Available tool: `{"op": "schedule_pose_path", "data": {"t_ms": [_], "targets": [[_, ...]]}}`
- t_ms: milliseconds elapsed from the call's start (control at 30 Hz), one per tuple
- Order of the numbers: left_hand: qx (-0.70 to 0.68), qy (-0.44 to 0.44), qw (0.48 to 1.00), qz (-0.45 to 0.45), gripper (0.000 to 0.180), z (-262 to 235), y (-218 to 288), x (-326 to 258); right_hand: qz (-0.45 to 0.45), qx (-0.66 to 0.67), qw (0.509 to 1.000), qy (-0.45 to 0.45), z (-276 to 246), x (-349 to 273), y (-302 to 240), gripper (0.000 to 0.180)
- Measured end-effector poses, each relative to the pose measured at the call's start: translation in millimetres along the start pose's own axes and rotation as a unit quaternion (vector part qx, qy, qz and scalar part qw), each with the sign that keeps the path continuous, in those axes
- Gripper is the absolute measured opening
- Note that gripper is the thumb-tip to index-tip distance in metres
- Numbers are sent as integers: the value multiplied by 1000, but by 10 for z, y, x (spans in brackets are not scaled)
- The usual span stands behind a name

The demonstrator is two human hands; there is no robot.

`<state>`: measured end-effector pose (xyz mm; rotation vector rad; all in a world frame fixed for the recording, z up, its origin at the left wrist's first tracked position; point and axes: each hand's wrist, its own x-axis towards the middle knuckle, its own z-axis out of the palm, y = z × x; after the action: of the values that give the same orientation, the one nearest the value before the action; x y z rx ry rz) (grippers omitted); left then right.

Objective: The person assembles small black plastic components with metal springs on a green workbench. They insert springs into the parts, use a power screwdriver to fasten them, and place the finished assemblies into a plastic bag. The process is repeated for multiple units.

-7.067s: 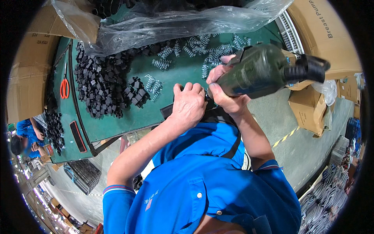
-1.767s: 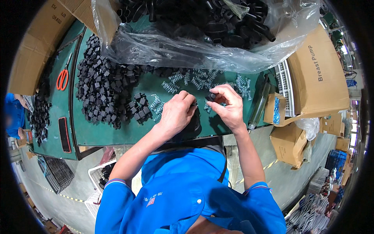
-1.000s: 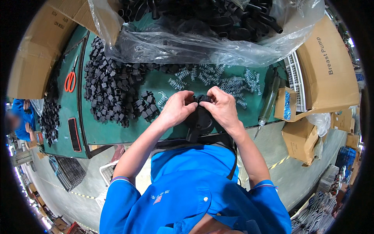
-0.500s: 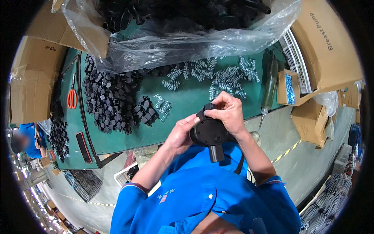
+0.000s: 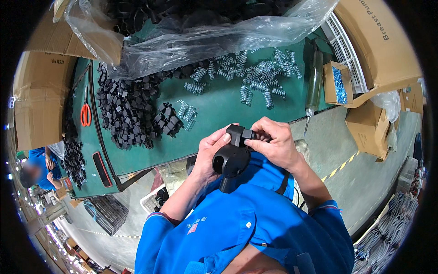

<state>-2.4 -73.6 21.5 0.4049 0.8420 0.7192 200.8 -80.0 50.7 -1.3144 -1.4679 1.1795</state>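
Over my lap, my left hand (image 5: 209, 153) grips a black plastic housing (image 5: 233, 163) with a round hollow body, a short tube pointing down and a squared top end. My right hand (image 5: 277, 142) is closed in a pinch on a small black block (image 5: 247, 134) against the right side of that squared end. The fingers partly hide the block. Beyond my hands, on the green table (image 5: 214, 109), lie a large heap of small black blocks (image 5: 123, 107) and loose metal coil springs (image 5: 262, 84). A smaller cluster of blocks (image 5: 167, 119) has several springs (image 5: 187, 113) beside it.
Clear plastic sheeting (image 5: 205, 48) with black parts crosses the table's far side. Orange-handled scissors (image 5: 86, 114) and a phone-like black slab (image 5: 101, 169) lie left. A screwdriver-like tool (image 5: 312, 91) and a small carton (image 5: 337, 84) are right. Another person (image 5: 45, 166) sits far left.
The housing has turned in my hands: its hollow opening now faces left and its tube points down-left. My right hand has moved slightly down and right. The whole view has shifted a little.
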Motion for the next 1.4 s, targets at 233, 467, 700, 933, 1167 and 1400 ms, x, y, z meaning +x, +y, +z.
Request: {"op": "schedule_pose_path", "data": {"t_ms": [233, 467, 700, 933, 1167, 1400], "targets": [[75, -20, 994, 81, 46, 25, -11, -41, 77, 177, 980, 56, 121, -132, 122, 16], [61, -97, 989, -93, 46, -98, 352, 97, 56, 176, 983, 4, 83, -132, 163, 16], [195, -90, 974, -69, 44, 5, 411, 138, 66, 172, 981, 55, 168, -229, 154, 16], [548, -110, 815, 150, 51, 101, 559, 258, -70, 25, 996, 42, 150, 27, 556, 17], [705, 24, 590, 393, 53, 39, 198, 569, -47, -282, 948, 136, 286, 89, 730, 22], [710, 35, 622, 330, 43, 44, 42, 522, -91, -283, 939, 175, 355, 51, 828, 28]]}}
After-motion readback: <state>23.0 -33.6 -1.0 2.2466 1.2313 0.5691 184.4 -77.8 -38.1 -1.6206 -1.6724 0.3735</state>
